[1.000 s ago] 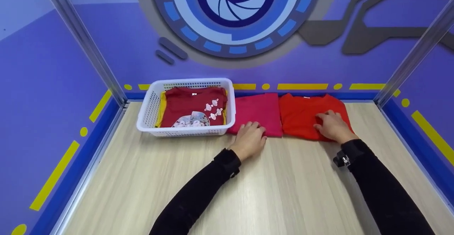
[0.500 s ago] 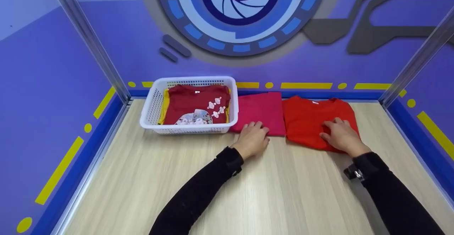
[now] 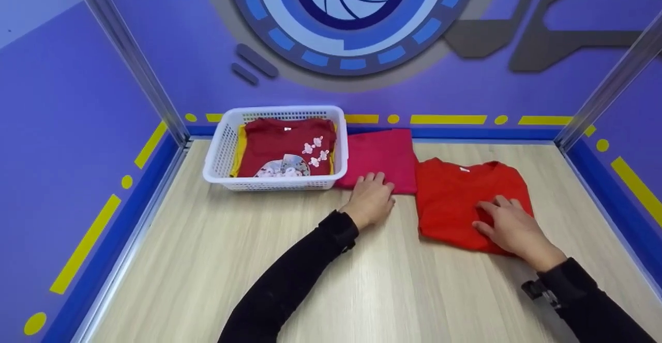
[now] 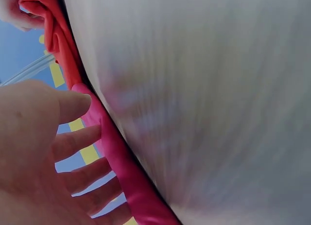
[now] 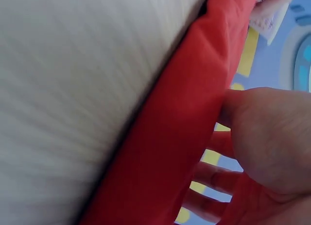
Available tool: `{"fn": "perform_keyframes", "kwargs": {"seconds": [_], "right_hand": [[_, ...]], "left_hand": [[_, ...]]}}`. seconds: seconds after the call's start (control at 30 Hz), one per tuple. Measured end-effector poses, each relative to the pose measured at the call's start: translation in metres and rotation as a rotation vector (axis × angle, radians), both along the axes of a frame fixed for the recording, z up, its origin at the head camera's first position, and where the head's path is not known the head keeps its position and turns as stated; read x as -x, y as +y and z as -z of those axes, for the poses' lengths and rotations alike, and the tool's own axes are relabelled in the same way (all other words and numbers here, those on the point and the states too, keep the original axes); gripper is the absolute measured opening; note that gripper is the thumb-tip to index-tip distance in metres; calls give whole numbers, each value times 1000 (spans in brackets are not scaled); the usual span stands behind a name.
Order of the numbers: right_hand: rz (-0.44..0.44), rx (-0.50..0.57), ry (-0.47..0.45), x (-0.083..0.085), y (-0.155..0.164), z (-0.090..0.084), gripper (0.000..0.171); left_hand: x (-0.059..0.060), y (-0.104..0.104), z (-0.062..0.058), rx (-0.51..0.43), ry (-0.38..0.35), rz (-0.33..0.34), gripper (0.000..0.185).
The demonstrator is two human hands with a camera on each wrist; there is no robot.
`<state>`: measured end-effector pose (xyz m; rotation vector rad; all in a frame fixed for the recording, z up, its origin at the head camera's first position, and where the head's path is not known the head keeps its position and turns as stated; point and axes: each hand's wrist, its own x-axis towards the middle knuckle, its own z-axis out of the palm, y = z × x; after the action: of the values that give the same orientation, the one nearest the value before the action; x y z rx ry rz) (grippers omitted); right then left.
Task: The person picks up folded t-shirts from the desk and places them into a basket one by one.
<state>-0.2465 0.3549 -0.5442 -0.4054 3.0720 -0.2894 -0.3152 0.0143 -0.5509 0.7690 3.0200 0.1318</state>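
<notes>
A folded red T-shirt lies on the right side of the table, its collar toward the back. My right hand presses on its right part with spread, slightly bent fingertips; the right wrist view shows those fingers touching the red cloth. Left of the shirt is a folded pink garment. On its front edge rests my left hand, and in the left wrist view its fingers lie extended against the pink cloth.
A white perforated basket stands at the back left, touching or overlapping the pink garment's left side. Inside lie a dark red shirt with a printed pattern and a yellow garment. Purple panels wall the wooden table.
My right hand has drawn the red T-shirt toward the front of the table and slightly right, away from the back wall. My left hand has stayed on the pink garment.
</notes>
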Motion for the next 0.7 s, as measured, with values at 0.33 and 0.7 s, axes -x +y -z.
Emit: {"fn": "perform_keyframes", "kwargs": {"seconds": [0.33, 0.7], "right_hand": [[83, 93, -6, 17, 15, -16, 50], [11, 47, -56, 45, 45, -8, 53]], "left_hand": [[-12, 31, -3, -18, 40, 33, 38], [-17, 78, 2, 20, 110, 332, 45]]}}
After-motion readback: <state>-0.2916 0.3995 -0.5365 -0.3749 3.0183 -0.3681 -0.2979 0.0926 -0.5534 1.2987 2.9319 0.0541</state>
